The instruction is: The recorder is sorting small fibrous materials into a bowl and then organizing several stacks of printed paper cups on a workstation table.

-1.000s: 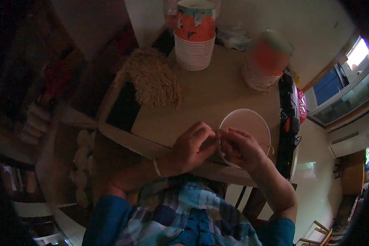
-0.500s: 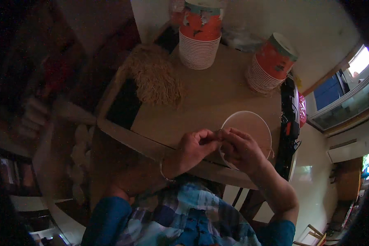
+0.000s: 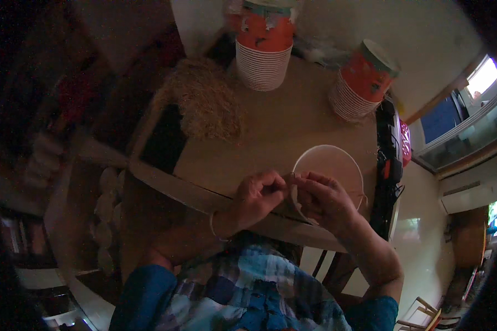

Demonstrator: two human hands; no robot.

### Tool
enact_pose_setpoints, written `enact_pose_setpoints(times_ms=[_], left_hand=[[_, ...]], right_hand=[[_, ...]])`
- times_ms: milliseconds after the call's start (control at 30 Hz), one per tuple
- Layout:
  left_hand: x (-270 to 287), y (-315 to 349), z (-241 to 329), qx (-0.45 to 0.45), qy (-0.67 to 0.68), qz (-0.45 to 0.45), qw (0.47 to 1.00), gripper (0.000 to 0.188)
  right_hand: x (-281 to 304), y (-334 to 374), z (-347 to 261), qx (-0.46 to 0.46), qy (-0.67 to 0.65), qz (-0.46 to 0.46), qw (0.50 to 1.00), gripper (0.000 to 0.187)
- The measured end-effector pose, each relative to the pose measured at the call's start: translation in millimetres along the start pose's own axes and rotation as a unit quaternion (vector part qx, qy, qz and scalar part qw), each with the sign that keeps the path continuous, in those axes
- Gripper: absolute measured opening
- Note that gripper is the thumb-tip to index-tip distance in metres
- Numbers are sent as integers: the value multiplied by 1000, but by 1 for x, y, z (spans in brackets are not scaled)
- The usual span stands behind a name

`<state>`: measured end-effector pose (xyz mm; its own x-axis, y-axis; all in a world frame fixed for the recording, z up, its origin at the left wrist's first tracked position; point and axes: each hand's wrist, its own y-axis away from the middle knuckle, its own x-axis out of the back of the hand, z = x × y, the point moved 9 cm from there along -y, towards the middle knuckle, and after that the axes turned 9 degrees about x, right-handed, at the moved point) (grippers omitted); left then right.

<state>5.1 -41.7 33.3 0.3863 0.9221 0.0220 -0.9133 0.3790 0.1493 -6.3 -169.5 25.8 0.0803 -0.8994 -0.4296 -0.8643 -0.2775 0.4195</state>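
A round tub (image 3: 337, 160) with a white rim stands at the near right of the table, its mouth facing up. My right hand (image 3: 327, 199) reaches over its near left side, fingers pinched at the rim. A short tan cord end (image 3: 364, 197) shows on the rim's right side. My left hand (image 3: 259, 196) is just left of the rim, thumb and forefinger pressed together. Whatever lies between those fingertips is too small and dark to make out. A narrow gap separates the two hands' fingertips.
Two stacks of orange and green paper tubs, a taller one (image 3: 264, 63) and a shorter one (image 3: 359, 88), stand at the far side. A heap of tan cords (image 3: 210, 105) lies at the far left of the table (image 3: 259, 149). Black gear (image 3: 389, 165) lines the right edge.
My left fingertips have drawn slightly left, away from the right ones, which they touched before. My right hand stays at the tub's rim. The whole view has shifted a little.
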Motion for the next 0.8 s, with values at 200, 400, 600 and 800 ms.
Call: enact_pose_setpoints(times_ms=[200,400,600,800], left_hand=[[-6,4,20,-144,-86,16,986,7],[-8,13,37,-200,-138,28,970,11],[-9,14,45,-216,-149,30,965,13],[-13,14,47,-229,-191,13,954,11]], right_hand=[[9,2,2,-20,40,-24,999,14],[5,4,-9,5,85,6,996,18],[9,1,-10,17,75,31,997,9],[9,-2,-6,5,90,0,996,12]])
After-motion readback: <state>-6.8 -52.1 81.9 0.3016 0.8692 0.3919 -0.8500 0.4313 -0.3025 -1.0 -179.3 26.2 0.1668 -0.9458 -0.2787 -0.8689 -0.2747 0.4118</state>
